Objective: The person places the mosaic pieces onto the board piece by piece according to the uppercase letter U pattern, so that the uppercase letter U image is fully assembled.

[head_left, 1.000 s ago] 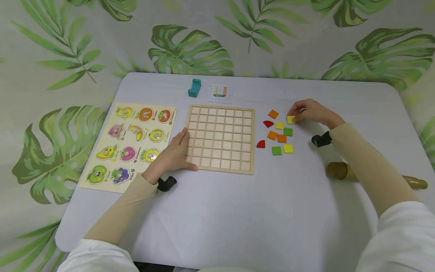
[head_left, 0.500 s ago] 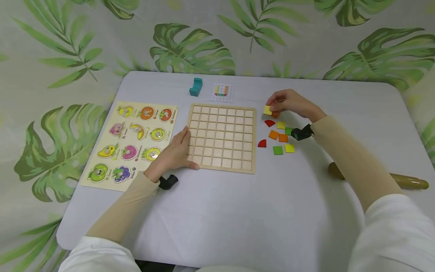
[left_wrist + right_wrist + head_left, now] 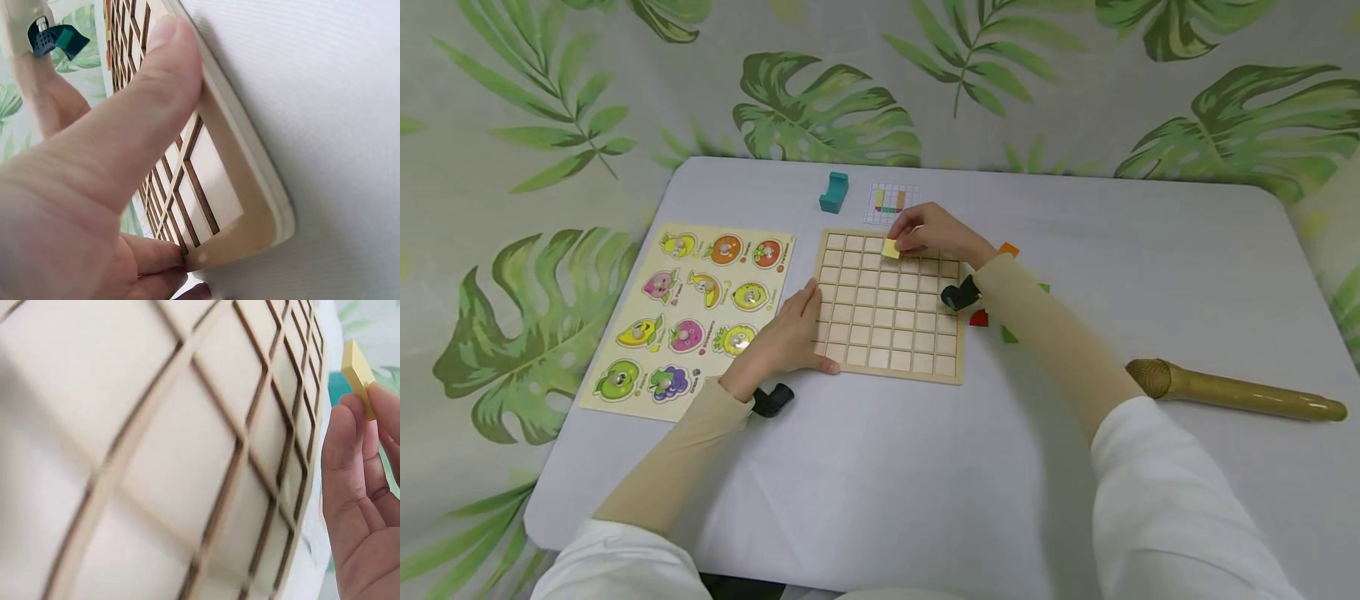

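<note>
White outer sleeves (image 3: 1180, 508) over beige fitted inner sleeves (image 3: 662, 479) reach in from the near side of a white cloth-covered table (image 3: 880, 483). On the right lies a brown rod with a rounded, textured head (image 3: 1240, 392), shaped like a microphone.

A black wrist-mounted device (image 3: 772, 400) juts from the left cuff. The left hand (image 3: 778, 342) has its fingers extended and grasps nothing: they rest against the left edge of a square pale wooden board with a raised grid of cells (image 3: 883, 317), while the thumb lies on the frame by its near left corner. Just left of that hand, a cream rectangular puzzle board with colourful fruit pieces (image 3: 679, 310) lies flat, partly covered by the arm.

Right of the grid, the right forearm hides much of a group of flat coloured pieces; a red curved-edged piece (image 3: 978, 318), part of a green piece (image 3: 1010, 335) and part of an orange piece (image 3: 1009, 248) show.

The right hand (image 3: 942, 233) pinches a small flat yellow square tile (image 3: 891, 248) between thumb and fingertips, tilted, over the grid's far rows.

Beyond the board lie a white gridded paper card with a multicoloured U shape (image 3: 891, 202) and, to its left, a teal notched block (image 3: 833, 192). Behind hangs a pale leaf-printed cloth (image 3: 827, 108).
</note>
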Available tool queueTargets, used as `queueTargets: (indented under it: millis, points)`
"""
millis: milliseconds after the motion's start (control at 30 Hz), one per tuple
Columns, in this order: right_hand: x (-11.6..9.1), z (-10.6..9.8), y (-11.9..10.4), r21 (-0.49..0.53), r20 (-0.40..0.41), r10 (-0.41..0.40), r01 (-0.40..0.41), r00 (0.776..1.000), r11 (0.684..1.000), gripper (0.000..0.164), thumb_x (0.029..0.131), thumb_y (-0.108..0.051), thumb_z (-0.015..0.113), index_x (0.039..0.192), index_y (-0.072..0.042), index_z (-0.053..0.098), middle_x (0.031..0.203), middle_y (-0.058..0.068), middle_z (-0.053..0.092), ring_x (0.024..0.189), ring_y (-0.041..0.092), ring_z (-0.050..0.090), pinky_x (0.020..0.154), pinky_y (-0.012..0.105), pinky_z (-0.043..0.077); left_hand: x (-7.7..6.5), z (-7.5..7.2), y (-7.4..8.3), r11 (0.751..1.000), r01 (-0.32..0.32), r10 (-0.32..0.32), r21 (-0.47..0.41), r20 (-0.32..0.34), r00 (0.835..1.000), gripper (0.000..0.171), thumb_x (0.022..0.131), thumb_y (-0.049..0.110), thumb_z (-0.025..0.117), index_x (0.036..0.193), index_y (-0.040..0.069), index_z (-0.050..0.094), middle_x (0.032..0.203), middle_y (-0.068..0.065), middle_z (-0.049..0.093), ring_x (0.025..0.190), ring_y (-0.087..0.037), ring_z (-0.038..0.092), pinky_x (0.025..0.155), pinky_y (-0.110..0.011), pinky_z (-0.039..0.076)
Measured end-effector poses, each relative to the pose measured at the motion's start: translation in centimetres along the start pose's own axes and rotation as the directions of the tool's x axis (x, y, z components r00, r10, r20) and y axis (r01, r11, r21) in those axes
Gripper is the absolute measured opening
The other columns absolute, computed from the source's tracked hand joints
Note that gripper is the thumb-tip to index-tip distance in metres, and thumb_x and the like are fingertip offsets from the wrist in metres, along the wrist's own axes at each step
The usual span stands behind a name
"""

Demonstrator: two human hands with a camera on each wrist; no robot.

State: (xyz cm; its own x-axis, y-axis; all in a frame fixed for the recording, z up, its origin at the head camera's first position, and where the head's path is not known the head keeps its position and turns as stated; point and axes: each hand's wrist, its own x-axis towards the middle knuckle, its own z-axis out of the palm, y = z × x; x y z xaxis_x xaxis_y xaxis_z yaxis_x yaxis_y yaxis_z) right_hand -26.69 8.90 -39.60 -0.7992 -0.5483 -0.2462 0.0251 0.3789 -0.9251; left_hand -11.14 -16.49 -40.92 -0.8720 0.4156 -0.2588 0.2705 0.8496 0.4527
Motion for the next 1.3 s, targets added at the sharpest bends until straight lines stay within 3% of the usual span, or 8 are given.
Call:
queueTargets:
  millis: [167,433,667,800,867,933,1100,1300]
  points:
    - [1.8,2.7,-0.5,-0.026,-0.003,-0.019,0.019,1.000,0.999,0.011,0.091,0.000,0.061,0.100,0.005,0.064,0.088,0.011,0.059,0.077,0.025,0.064,0.074,0.033,0.054,0.1,-0.1,0.1,1.000,0.007,-0.008,0.015,0.012,1.000,0.123,0.067,0.040,0.086,0.144,-0.018,0.009,0.154,-0.030,-0.001,0.141,-0.044,0.008,0.113,-0.046,0.017]
    - [3.0,5.5,-1.4,-0.210,-0.087,-0.028,0.009,0.996,0.978,0.005,0.088,0.001,0.063,0.090,0.002,0.067,0.081,0.010,0.064,0.069,0.020,0.061,0.066,0.029,0.052,0.2,-0.3,0.3,0.999,0.027,-0.029,0.034,0.037,0.999,0.124,0.067,0.042,0.085,0.145,-0.017,0.009,0.154,-0.029,-0.001,0.141,-0.043,0.008,0.113,-0.045,0.017]
    - [3.2,6.6,-2.3,-0.474,-0.078,-0.089,0.042,0.993,0.880,0.010,0.086,0.002,0.059,0.089,-0.001,0.068,0.087,0.012,0.066,0.076,0.023,0.057,0.070,0.031,0.046,0.2,-0.3,0.4,0.998,0.026,-0.027,0.051,0.038,0.999,0.124,0.067,0.043,0.086,0.144,-0.018,0.010,0.154,-0.030,0.000,0.140,-0.044,0.010,0.113,-0.046,0.018]
    - [3.5,7.0,-2.2,-0.556,-0.064,-0.112,0.058,0.992,0.829,0.015,0.087,0.003,0.054,0.092,-0.001,0.068,0.091,0.013,0.066,0.078,0.025,0.058,0.071,0.034,0.047,0.2,-0.4,0.5,0.998,0.030,-0.033,0.056,0.040,0.999,0.124,0.066,0.043,0.085,0.145,-0.017,0.010,0.154,-0.029,0.000,0.141,-0.043,0.010,0.113,-0.045,0.018]
    - [3.5,7.0,-2.1,-0.566,-0.064,-0.116,0.060,0.991,0.822,0.015,0.088,0.002,0.054,0.092,-0.002,0.067,0.092,0.012,0.066,0.079,0.024,0.058,0.072,0.033,0.047,0.2,-0.4,0.6,0.998,0.031,-0.034,0.061,0.039,0.999,0.125,0.066,0.043,0.086,0.144,-0.018,0.010,0.154,-0.030,0.001,0.141,-0.043,0.010,0.113,-0.045,0.018]
    - [3.3,6.8,-2.0,-0.534,-0.066,-0.114,0.062,0.991,0.843,0.012,0.089,0.001,0.056,0.093,-0.002,0.067,0.091,0.012,0.065,0.079,0.023,0.057,0.073,0.033,0.047,0.2,-0.4,0.5,0.998,0.030,-0.033,0.063,0.039,0.999,0.125,0.066,0.043,0.086,0.144,-0.018,0.010,0.154,-0.030,0.001,0.141,-0.043,0.010,0.113,-0.045,0.019]
    - [2.1,5.4,-1.6,-0.329,-0.063,-0.092,0.066,0.994,0.942,0.009,0.092,-0.005,0.061,0.097,-0.001,0.066,0.091,0.011,0.063,0.079,0.023,0.056,0.073,0.032,0.047,0.2,-0.3,0.5,0.998,0.027,-0.029,0.065,0.037,0.999,0.125,0.065,0.043,0.086,0.144,-0.018,0.011,0.154,-0.030,0.001,0.140,-0.044,0.011,0.112,-0.046,0.020]
    - [-0.3,2.0,-1.2,-0.237,-0.064,-0.075,0.058,0.995,0.970,0.017,0.091,-0.006,0.062,0.104,0.004,0.066,0.103,0.014,0.062,0.088,0.024,0.056,0.077,0.035,0.046,0.2,-0.3,0.5,0.999,0.025,-0.026,0.044,0.024,0.999,0.124,0.065,0.041,0.086,0.145,-0.017,0.012,0.155,-0.029,0.001,0.141,-0.043,0.010,0.112,-0.045,0.019]
